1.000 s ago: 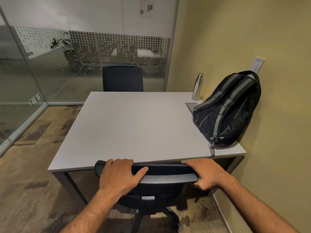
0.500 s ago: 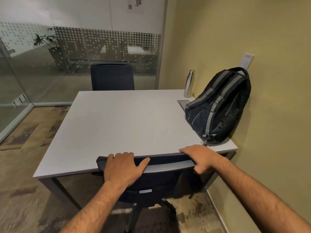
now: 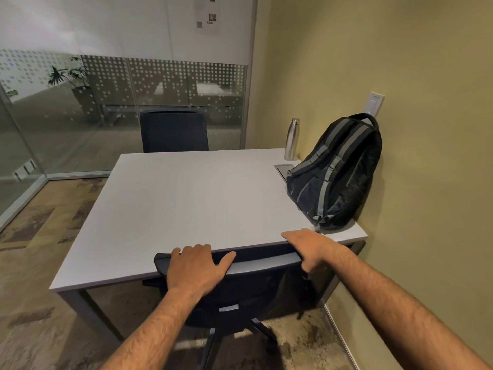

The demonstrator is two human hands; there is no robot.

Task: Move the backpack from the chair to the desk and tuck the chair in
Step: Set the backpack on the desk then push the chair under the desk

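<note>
Right now I see both hands on the top edge of the chair (image 3: 256, 292), whose backrest sits close against the near edge of the desk (image 3: 186, 204). My left hand (image 3: 196, 267) lies palm down over the left part of that top edge, fingers curled over the far side and the thumb spread out to the right along the grey rail. My right hand (image 3: 310, 249) is closed around the right corner of the backrest, fingers wrapped downward over it; its knuckles reach up level with the desk edge. Below the backrest I can make out the chair's column and part of its dark base on the carpet, under the desk front.

Off to the right, the backpack (image 3: 337, 174) stands on the desk's right side, tilted back with its top leaning on the yellow wall (image 3: 400, 76). It is dark with grey straps facing me, and one strap end hangs near the desk's front right corner. Just behind it, a metal bottle (image 3: 292, 140) stands upright near the far right corner, and a grey hatch (image 3: 282, 169) set into the desktop is partly covered by the bag. A second chair (image 3: 174, 132) faces me from the far side, before a glass partition (image 3: 80, 116).
</note>
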